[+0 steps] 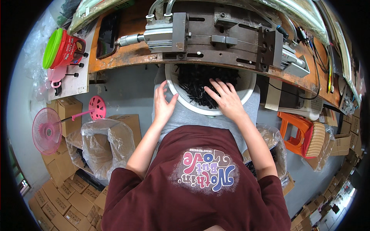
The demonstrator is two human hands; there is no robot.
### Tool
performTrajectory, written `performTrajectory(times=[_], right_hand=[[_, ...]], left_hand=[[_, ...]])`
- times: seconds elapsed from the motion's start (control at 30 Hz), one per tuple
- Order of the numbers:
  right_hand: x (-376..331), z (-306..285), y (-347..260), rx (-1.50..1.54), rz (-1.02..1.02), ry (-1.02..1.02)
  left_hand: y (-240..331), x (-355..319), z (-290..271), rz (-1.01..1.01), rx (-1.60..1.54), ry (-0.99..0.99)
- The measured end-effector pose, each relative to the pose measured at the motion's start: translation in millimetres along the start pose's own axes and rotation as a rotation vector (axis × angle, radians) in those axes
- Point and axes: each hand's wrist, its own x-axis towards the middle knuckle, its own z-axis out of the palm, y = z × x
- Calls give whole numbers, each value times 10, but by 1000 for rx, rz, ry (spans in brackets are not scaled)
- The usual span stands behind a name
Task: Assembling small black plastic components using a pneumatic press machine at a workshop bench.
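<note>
On my lap, partly under the bench edge, rests a white plastic basket (172, 85) filled with small black parts (192, 86). The parts look thin and rod-like, but their exact kind is too small to make out. My right hand (227, 99) reaches over the basket's right side, fingers spread and touching the pile. Beside the basket's left rim is my left hand (164, 104), its thumb and fingers apart with nothing between them. Above the basket, a metal fixture (223, 40) with a cylinder (160, 36) at its left is mounted on the bench.
The wooden bench (131, 57) carries a dark phone (107, 36) at left. A red tub with a green rim (63, 48) stands on a side board. A pink fan (47, 131), lined boxes (108, 138) and cartons (61, 200) lie left; an orange stool (291, 129) is right.
</note>
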Motion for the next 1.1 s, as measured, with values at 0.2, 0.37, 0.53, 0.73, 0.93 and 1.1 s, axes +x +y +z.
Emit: performTrajectory(times=[0.2,0.37,0.53,0.73,0.93,1.1], right_hand=[[265,482,98,-24,-111,-121],[518,507,223,53,33,-184],[549,474,384,57,207,-120],[127,56,121,155,274,-17],[-500,-117,-377,367,442,298],[-785,-121,-755,495,480,358]], left_hand=[[-394,256,346,-126,41,-14],[-124,338,249,-197,222,-100],[-137,305,244,-104,155,-56],[-252,438,259,-264,97,-99],[-243,736,308,-442,-38,-157],[-347,899,398,-529,-120,-148]])
